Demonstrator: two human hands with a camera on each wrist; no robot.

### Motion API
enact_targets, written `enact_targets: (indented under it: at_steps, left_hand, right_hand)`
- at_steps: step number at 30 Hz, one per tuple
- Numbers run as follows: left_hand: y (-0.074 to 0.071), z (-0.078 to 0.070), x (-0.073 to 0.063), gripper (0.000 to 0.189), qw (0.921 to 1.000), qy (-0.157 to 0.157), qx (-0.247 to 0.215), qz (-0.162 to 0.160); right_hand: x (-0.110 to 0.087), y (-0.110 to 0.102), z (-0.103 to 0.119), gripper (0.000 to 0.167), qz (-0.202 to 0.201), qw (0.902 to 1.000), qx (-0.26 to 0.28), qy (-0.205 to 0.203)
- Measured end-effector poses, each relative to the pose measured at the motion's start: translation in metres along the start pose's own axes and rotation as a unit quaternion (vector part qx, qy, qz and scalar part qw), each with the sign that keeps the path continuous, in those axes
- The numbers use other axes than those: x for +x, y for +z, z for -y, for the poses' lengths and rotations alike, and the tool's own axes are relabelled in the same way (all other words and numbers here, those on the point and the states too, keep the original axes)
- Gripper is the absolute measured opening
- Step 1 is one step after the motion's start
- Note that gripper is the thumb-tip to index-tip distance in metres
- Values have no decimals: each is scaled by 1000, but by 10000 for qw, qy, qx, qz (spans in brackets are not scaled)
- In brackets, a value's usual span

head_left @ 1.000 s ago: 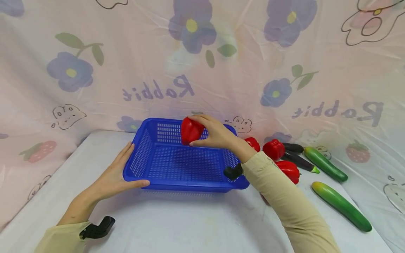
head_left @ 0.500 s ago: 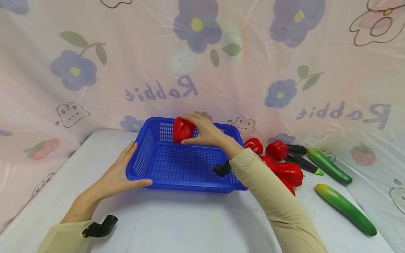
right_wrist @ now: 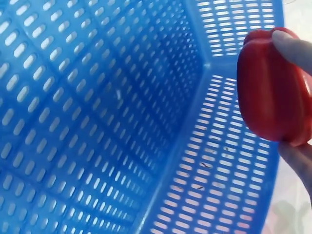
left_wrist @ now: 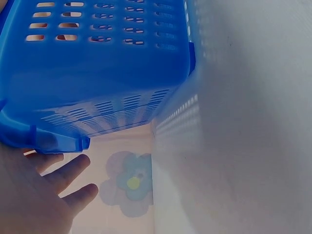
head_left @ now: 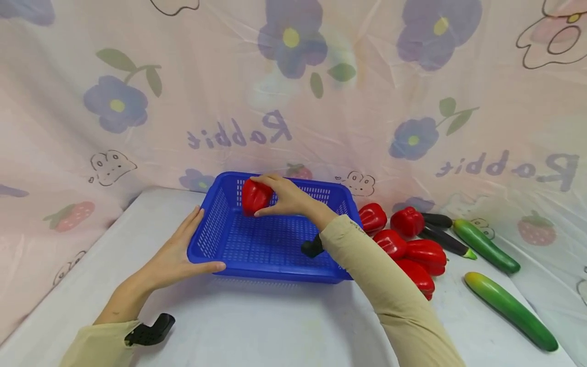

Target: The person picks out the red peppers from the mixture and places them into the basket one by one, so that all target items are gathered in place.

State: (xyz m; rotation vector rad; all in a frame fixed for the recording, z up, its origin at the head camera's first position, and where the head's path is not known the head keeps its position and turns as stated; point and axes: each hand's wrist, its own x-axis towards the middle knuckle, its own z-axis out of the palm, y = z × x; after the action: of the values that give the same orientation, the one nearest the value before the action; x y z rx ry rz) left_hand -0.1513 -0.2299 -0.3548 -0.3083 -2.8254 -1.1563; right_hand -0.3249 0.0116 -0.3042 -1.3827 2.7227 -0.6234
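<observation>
The right hand (head_left: 289, 199) grips a red bell pepper (head_left: 255, 198) above the bottom of a blue plastic basket (head_left: 275, 268), whose left end the left hand (head_left: 170, 259) touches, fingers spread.

The right sleeve (head_left: 390, 285) hides part of the blue basket (head_left: 279, 271).

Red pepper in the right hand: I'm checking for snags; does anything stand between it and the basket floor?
Nothing visible does. The basket floor shows bare near the red pepper, held by the right hand; the left hand is outside, at the left end of the basket.
</observation>
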Motion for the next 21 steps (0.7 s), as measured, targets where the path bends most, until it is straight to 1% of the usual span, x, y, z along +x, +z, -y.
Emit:
enact_targets:
  at_steps: [12, 18, 21]
  left_hand:
    - [-2, -1, -1, 119, 9999, 75, 74, -105]
    - [2, 0, -3, 119, 9999, 32, 12, -133]
    - [3, 2, -3, 119, 9999, 43, -22, -154]
  right_hand:
    - [17, 20, -1, 82, 299, 9994, -113, -99]
    - [22, 35, 1, 82, 533, 9981, -241, -177]
    - [25, 42, 1, 82, 561, 9979, -278, -159]
